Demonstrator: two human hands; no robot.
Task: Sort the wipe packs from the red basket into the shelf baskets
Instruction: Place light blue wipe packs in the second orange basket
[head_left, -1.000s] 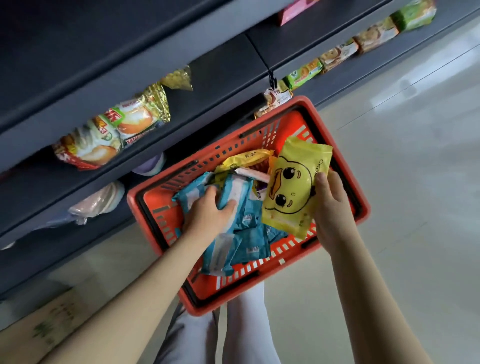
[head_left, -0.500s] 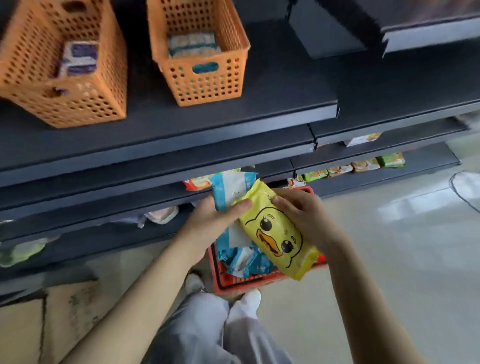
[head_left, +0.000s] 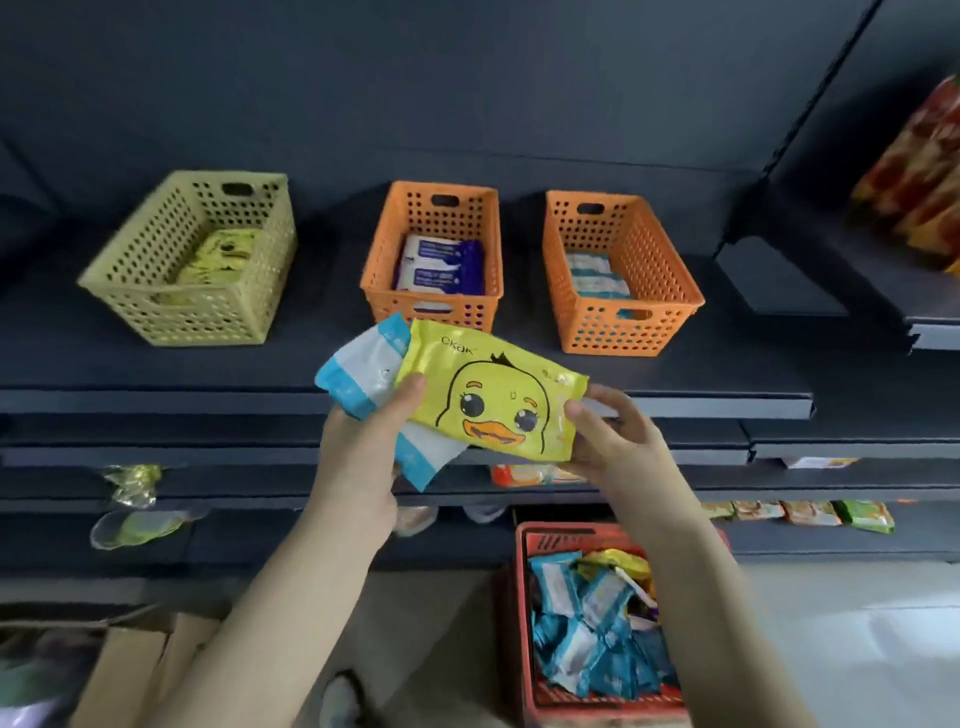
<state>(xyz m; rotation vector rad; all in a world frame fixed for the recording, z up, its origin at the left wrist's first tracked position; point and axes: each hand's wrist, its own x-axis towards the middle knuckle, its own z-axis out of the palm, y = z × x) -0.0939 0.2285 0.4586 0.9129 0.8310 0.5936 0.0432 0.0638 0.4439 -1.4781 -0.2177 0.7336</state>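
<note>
A yellow duck-faced wipe pack (head_left: 493, 400), long axis left to right, is pinched at both ends by the fingers of the left hand (head_left: 363, 457), also clamped on a blue-and-white pack (head_left: 358, 374), and right hand (head_left: 613, 441); its yellow perforated plastic shelf basket (head_left: 156, 312) is seen up-left, nearer the left

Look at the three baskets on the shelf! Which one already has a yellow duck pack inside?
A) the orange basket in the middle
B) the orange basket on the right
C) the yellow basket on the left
C: a yellow duck wipe pack lies in the yellow basket; the middle orange basket holds purple-and-white packs and the right orange basket blue-and-white packs.
</note>
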